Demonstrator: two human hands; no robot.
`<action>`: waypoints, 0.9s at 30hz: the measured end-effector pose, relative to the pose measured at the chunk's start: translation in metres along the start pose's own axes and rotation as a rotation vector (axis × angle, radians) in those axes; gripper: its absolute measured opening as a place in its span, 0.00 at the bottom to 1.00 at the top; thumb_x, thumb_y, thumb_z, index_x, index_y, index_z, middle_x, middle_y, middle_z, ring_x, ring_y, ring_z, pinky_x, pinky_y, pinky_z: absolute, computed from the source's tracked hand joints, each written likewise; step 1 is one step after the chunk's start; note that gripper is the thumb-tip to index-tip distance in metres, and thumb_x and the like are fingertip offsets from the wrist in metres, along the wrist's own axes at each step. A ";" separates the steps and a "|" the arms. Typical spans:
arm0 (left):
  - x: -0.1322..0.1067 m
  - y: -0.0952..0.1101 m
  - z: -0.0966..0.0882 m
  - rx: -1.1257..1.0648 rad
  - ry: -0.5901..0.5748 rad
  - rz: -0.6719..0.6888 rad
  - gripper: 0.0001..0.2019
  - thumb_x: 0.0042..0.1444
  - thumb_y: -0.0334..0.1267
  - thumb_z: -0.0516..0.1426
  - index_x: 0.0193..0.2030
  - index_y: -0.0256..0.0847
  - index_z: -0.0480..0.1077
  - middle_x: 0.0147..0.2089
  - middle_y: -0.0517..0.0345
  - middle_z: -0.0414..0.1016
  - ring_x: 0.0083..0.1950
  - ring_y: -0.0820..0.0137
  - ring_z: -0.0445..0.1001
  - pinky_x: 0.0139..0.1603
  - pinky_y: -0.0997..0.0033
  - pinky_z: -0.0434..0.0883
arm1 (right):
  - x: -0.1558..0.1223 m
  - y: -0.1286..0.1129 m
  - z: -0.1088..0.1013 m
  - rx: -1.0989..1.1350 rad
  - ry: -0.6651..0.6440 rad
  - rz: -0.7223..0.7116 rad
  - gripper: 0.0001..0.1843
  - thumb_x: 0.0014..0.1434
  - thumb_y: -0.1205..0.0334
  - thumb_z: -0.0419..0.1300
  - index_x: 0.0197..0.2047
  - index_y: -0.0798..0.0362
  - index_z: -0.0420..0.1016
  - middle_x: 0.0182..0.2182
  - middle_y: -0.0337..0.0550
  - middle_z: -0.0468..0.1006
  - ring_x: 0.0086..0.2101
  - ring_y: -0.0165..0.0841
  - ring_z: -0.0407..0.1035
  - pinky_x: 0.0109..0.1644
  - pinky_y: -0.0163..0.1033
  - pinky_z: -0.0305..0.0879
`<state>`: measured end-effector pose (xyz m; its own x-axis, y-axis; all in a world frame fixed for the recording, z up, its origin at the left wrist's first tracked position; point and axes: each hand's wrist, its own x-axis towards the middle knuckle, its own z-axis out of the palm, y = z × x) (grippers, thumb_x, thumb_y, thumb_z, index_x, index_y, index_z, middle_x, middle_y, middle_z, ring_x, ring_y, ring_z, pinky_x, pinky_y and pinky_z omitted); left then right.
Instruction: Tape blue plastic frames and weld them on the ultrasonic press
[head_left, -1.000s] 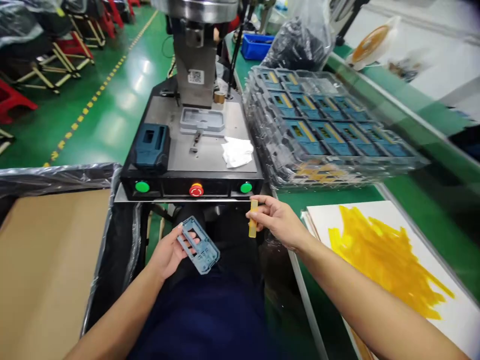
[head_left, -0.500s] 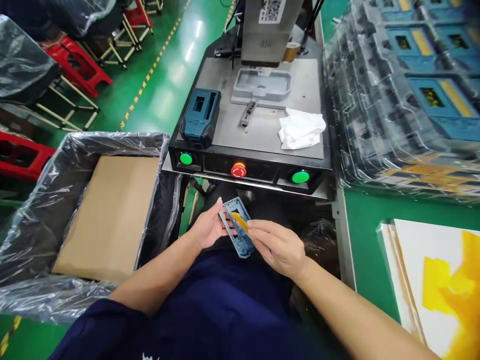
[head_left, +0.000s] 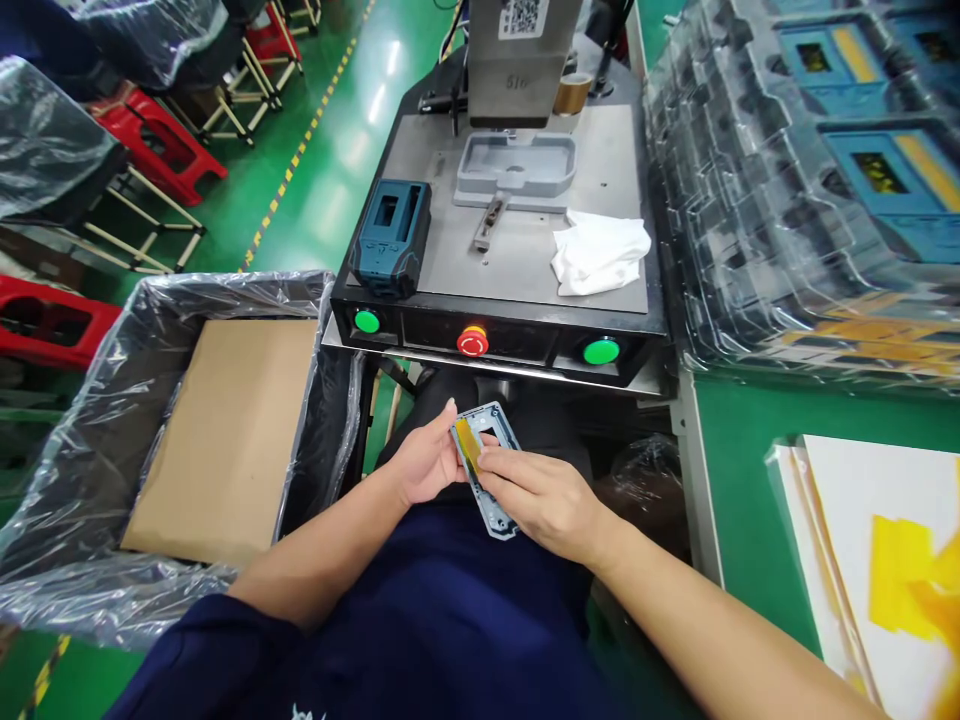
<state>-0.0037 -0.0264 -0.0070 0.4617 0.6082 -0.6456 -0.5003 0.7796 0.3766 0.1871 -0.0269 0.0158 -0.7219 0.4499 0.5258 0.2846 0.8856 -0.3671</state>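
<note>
My left hand (head_left: 421, 462) holds a small blue-grey plastic frame (head_left: 491, 470) over my lap, gripping its left edge. My right hand (head_left: 544, 498) lies over the frame's right side and presses a short yellow tape strip (head_left: 466, 445) onto its upper left part with the fingertips. The frame's lower end sticks out below my right fingers. Just beyond the hands is the press machine's front panel (head_left: 495, 345) with two green buttons and a red one.
On the press plate sit a dark blue housing (head_left: 392, 238), a grey fixture (head_left: 516, 166) and a white cloth (head_left: 598, 253). Stacked clear trays of blue parts (head_left: 810, 190) fill the right. A bag-lined box with cardboard (head_left: 225, 430) is at left; a sheet with yellow strips (head_left: 900, 560) at right.
My right hand brought the yellow strip from beside the machine down onto the frame. The frame has turned more upright, and the strip now lies flatter on its upper left part.
</note>
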 end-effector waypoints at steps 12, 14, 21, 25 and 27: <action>0.000 0.000 -0.003 -0.068 0.020 0.062 0.28 0.65 0.53 0.41 0.50 0.30 0.71 0.43 0.40 0.78 0.43 0.60 0.77 0.47 0.60 0.71 | 0.001 -0.001 0.002 0.035 -0.214 0.115 0.11 0.60 0.68 0.53 0.42 0.55 0.76 0.47 0.48 0.76 0.56 0.41 0.64 0.61 0.50 0.60; 0.000 0.000 -0.003 -0.068 0.017 0.074 0.28 0.65 0.53 0.42 0.50 0.32 0.71 0.43 0.41 0.78 0.43 0.61 0.77 0.46 0.61 0.72 | 0.001 -0.001 0.002 0.030 -0.227 0.121 0.13 0.59 0.68 0.53 0.44 0.55 0.76 0.49 0.50 0.75 0.57 0.42 0.63 0.61 0.51 0.60; -0.002 0.001 -0.004 -0.072 0.027 0.095 0.26 0.65 0.52 0.43 0.49 0.33 0.72 0.44 0.43 0.78 0.44 0.62 0.76 0.47 0.61 0.71 | 0.004 -0.003 0.002 0.003 -0.221 0.138 0.15 0.58 0.70 0.53 0.46 0.55 0.75 0.52 0.56 0.71 0.56 0.43 0.63 0.59 0.53 0.61; -0.001 -0.001 -0.005 -0.056 0.045 0.096 0.25 0.64 0.52 0.45 0.50 0.33 0.71 0.44 0.43 0.78 0.46 0.61 0.76 0.50 0.59 0.70 | 0.003 -0.003 0.005 -0.039 -0.264 0.167 0.13 0.58 0.70 0.54 0.44 0.56 0.76 0.53 0.56 0.70 0.56 0.44 0.62 0.61 0.54 0.60; -0.001 -0.002 -0.004 -0.039 0.054 0.091 0.25 0.64 0.52 0.45 0.50 0.34 0.71 0.44 0.43 0.78 0.46 0.60 0.76 0.49 0.58 0.70 | 0.002 -0.003 0.006 -0.070 -0.299 0.178 0.12 0.58 0.69 0.54 0.43 0.56 0.77 0.54 0.56 0.69 0.57 0.45 0.61 0.61 0.54 0.59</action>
<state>-0.0063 -0.0291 -0.0098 0.3740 0.6663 -0.6452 -0.5667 0.7148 0.4097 0.1811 -0.0293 0.0131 -0.8068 0.5536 0.2063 0.4579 0.8066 -0.3738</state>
